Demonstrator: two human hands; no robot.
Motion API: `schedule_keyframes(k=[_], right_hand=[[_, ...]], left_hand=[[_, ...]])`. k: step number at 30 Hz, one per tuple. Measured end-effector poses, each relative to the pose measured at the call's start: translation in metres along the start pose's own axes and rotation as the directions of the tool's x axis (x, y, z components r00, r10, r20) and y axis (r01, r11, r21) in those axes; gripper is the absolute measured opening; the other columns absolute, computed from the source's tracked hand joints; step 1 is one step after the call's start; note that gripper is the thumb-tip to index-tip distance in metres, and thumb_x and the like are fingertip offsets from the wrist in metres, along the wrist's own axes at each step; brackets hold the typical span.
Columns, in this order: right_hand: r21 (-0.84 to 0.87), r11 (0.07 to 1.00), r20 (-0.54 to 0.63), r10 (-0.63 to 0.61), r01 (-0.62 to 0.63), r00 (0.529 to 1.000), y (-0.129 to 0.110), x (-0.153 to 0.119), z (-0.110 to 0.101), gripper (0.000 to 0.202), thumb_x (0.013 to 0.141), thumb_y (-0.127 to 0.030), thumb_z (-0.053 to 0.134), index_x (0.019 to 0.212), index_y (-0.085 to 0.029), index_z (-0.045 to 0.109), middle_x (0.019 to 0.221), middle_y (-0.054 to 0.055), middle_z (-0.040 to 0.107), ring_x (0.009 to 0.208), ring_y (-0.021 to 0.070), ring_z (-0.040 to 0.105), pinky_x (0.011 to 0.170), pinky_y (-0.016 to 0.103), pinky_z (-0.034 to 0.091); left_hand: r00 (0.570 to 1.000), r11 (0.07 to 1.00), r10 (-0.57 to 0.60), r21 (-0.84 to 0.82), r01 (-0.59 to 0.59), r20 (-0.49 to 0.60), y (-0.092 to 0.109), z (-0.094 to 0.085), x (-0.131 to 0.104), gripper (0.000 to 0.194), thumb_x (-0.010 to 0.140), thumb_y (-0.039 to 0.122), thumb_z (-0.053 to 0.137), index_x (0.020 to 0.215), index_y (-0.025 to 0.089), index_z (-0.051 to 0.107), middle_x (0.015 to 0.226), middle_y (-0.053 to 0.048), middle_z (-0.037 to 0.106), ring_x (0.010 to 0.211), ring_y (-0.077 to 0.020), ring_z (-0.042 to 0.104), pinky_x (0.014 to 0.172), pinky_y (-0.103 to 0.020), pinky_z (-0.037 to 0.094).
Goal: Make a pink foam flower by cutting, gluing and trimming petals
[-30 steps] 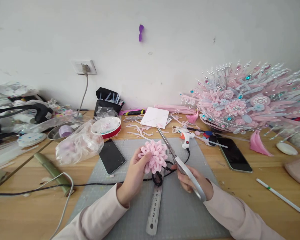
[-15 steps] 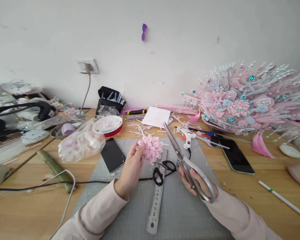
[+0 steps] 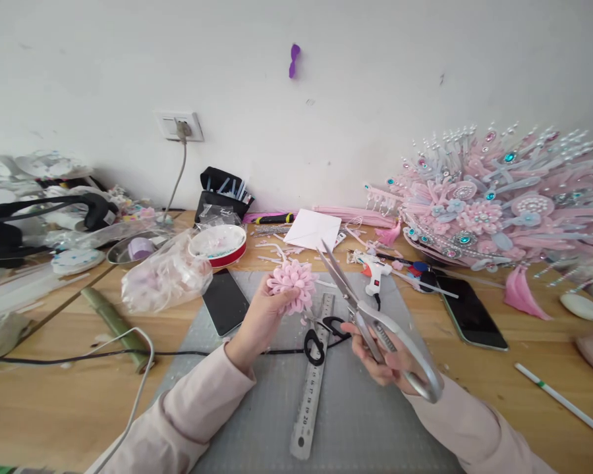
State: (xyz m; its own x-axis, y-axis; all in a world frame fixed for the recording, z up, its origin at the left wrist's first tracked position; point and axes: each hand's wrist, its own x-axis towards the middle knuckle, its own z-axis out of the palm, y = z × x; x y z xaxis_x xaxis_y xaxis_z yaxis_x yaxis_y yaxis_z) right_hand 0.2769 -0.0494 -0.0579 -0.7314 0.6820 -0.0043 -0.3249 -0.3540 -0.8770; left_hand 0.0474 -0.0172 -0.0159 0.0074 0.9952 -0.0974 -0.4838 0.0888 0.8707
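Between the thumb and fingers of my left hand point(image 3: 264, 315) is a pink fuzzy flower point(image 3: 293, 284) with many looped petals. My right hand point(image 3: 383, 359) grips large silver scissors point(image 3: 375, 322) by the handles, blades pointing up and away, slightly parted. The blade tips are to the right of the flower and apart from it. Under and between my hands, small black-handled scissors point(image 3: 314, 347) lie across a steel ruler point(image 3: 307, 401) on the grey cutting mat point(image 3: 257, 421). The small scissors' blades are partly hidden below the flower.
A glue gun point(image 3: 374, 273) lies beyond my right hand, near a phone point(image 3: 474, 311). At the right stands a large pink beaded headdress point(image 3: 479, 210). Left are another phone point(image 3: 226, 303), a red-rimmed dish point(image 3: 220, 253), a plastic bag point(image 3: 163, 280) and a black cable point(image 3: 178, 353).
My left hand has turned the flower and shifted it slightly left. The fingers of my right hand have moved on the scissor handles, and the blades lean a little more left. The view has shifted slightly.
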Motion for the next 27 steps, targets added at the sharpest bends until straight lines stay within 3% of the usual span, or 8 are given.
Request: schedule_keyframes(k=[4,11,14,21,27], right_hand=[[-0.038,0.998,-0.083,0.038,-0.042,0.996,0.001,-0.003,0.001,0.056,0.061,-0.05,0.072,0.112,-0.03,0.059,0.071,-0.005,0.044,0.037,-0.0016,0.024,0.031,0.012,0.02],[-0.085,0.979,-0.225,0.162,-0.185,0.961,-0.004,-0.004,0.002,0.059,0.057,-0.047,0.075,0.108,-0.022,0.059,0.06,-0.008,0.04,0.035,-0.0013,0.021,0.029,0.012,0.018],[-0.103,0.975,-0.231,0.168,-0.196,0.958,-0.006,-0.004,0.003,0.057,0.058,-0.046,0.074,0.107,-0.02,0.059,0.059,-0.008,0.041,0.036,-0.0008,0.023,0.03,0.012,0.019],[-0.151,0.964,-0.191,0.188,-0.218,0.964,-0.004,-0.002,0.003,0.06,0.06,-0.048,0.073,0.108,-0.016,0.058,0.057,-0.008,0.041,0.035,-0.0012,0.022,0.03,0.012,0.017],[-0.056,0.955,-0.214,0.275,-0.293,0.937,-0.001,-0.001,0.001,0.059,0.059,-0.043,0.074,0.108,-0.016,0.057,0.058,-0.009,0.04,0.033,-0.0019,0.021,0.029,0.013,0.017]], left_hand=[[0.997,0.997,0.071,0.036,-0.071,-0.003,0.0,-0.005,0.003,0.026,0.064,0.015,0.069,0.088,0.017,0.06,0.085,-0.001,0.068,0.076,-0.0129,0.061,0.071,-0.024,0.044],[0.994,0.994,0.098,0.062,-0.095,-0.049,0.009,-0.013,0.009,0.016,0.065,0.019,0.067,0.08,0.015,0.063,0.079,-0.002,0.068,0.073,-0.0131,0.06,0.07,-0.023,0.043],[0.991,0.989,0.129,0.081,-0.125,-0.043,0.012,-0.017,0.012,0.016,0.066,0.02,0.066,0.081,0.016,0.062,0.079,-0.001,0.067,0.071,-0.012,0.059,0.066,-0.022,0.042],[0.989,0.987,0.087,0.146,-0.07,-0.116,0.013,-0.016,0.013,0.02,0.059,0.023,0.071,0.074,0.016,0.06,0.074,0.0,0.065,0.065,-0.0121,0.058,0.062,-0.023,0.042],[0.993,0.982,0.09,0.174,-0.076,-0.077,0.012,-0.016,0.011,0.018,0.063,0.023,0.07,0.077,0.016,0.061,0.077,0.0,0.067,0.069,-0.0126,0.06,0.065,-0.023,0.044]])
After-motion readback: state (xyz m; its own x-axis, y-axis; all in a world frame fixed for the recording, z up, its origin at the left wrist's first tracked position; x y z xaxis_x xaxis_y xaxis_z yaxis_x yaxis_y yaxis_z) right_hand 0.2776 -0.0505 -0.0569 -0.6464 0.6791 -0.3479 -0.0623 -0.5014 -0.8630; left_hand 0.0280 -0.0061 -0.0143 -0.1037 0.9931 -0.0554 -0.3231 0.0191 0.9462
